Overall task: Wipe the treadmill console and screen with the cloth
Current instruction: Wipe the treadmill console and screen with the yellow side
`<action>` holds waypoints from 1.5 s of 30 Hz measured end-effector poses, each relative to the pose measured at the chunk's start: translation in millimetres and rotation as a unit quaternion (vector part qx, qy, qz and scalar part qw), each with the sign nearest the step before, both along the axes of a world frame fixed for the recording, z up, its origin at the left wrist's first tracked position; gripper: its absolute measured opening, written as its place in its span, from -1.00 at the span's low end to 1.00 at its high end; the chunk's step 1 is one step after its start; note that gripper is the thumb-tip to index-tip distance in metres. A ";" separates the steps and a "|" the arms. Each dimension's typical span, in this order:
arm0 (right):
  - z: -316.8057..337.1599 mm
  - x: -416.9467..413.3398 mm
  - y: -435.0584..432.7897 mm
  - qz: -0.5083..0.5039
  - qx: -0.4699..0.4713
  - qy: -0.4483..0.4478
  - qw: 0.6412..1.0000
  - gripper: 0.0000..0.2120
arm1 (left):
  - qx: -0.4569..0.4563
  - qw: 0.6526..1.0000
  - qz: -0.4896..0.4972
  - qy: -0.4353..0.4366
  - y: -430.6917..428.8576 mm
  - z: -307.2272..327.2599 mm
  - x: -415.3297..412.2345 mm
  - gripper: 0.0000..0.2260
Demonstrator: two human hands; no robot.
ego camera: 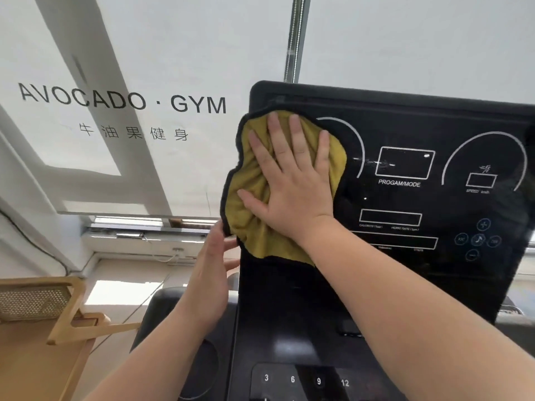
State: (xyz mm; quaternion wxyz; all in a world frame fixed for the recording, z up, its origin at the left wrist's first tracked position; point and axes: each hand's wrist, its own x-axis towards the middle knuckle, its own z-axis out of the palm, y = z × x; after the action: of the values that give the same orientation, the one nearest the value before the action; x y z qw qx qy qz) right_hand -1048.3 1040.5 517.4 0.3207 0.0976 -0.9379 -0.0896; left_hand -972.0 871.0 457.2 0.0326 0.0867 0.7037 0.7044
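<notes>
A black treadmill screen with white dials and boxes stands upright at the right. Below it lies the console with number keys 3, 6, 9, 12. A yellow cloth with a dark edge is spread over the screen's left side. My right hand lies flat on the cloth with fingers spread, pressing it to the glass. My left hand rests against the left edge of the screen, its fingertips hidden behind the panel and the cloth's lower corner.
A white blind printed with "AVOCADO · GYM" hangs behind, to the left. A wooden chair with a woven panel stands at the lower left. A cup holder sits in the console's left part.
</notes>
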 end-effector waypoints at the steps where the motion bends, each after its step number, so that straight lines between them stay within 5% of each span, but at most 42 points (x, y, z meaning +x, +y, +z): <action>1: -9.2 4.6 -0.5 0.014 0.006 -0.005 1.000 -0.18 | 0.003 1.000 -0.005 0.008 0.2 -1.0 0.1 -0.26; 4: -38.9 23.6 12.7 0.038 0.017 -0.008 0.999 -0.20 | 0.006 1.000 -0.002 0.015 3.6 -4.2 0.9 -0.19; 8: -78.9 55.2 57.4 0.021 0.019 0.000 1.000 -0.20 | -0.227 0.956 0.075 0.172 15.1 -3.3 0.3 -0.34; 11: -94.7 74.7 106.5 -0.021 -0.007 0.018 1.000 -0.18 | -0.304 0.915 0.084 0.250 30.2 -3.0 -2.5 -0.29; 19: -8.0 36.4 144.2 -0.179 -0.186 0.053 0.965 -0.09 | -0.352 0.897 0.117 0.239 46.7 -0.1 2.6 -0.29; 23: 34.5 2.1 97.6 -0.157 -0.158 0.055 0.973 -0.10 | -0.362 0.893 0.114 0.242 42.9 -0.7 4.3 -0.27; 28: 17.6 -1.3 45.8 -0.029 -0.042 0.021 0.998 -0.20 | -0.281 0.932 0.095 0.207 33.7 -1.6 6.6 -0.22; 33: -48.2 38.9 48.6 0.032 -0.009 -0.019 0.999 -0.24 | -0.342 0.912 0.136 0.180 39.9 11.4 -0.6 -0.18; 39: -88.3 76.4 129.5 -0.032 -0.014 0.016 0.999 -0.17 | -0.373 0.893 0.184 0.170 61.6 24.6 -6.8 -0.31; 45: -22.0 49.4 165.7 -0.166 -0.180 0.045 0.969 -0.11 | -0.389 0.898 0.143 0.150 51.8 26.9 -6.2 -0.25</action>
State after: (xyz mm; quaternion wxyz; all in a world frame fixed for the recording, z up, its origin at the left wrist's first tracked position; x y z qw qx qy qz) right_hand -998.9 1206.2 495.5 0.3557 -0.1225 -0.9262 0.0245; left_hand -978.2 922.8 484.1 -0.1432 0.0697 0.9230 0.3503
